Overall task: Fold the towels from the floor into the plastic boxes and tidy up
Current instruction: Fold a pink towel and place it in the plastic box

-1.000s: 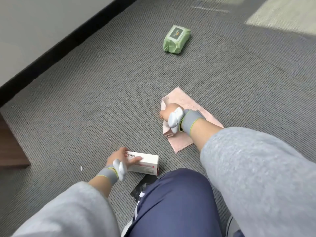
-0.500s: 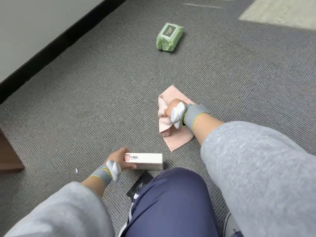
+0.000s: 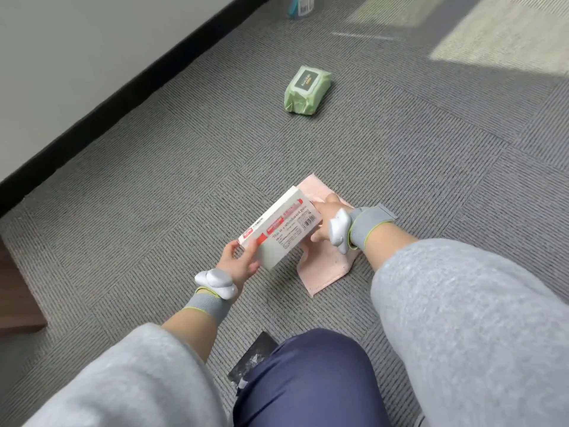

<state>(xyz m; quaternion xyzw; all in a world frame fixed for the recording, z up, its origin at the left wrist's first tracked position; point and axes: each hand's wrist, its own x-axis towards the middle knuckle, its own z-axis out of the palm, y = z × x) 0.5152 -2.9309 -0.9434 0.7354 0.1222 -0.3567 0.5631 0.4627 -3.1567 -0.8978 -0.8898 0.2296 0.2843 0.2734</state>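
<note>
Left hand (image 3: 243,260): we are gripping the pen box (image 3: 280,232), lifted. Right hand (image 3: 329,211): lying over the rumpled pink towel (image 3: 326,266), grasp untellable. Outstanding: towel not boxed, wipes pack (image 3: 308,89) lying on carpet (image 3: 154,195).

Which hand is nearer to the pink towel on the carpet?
Right. The right hand is directly over the pink towel, at the white box's far end; the left hand grips the box's near end, left of the towel.
</note>
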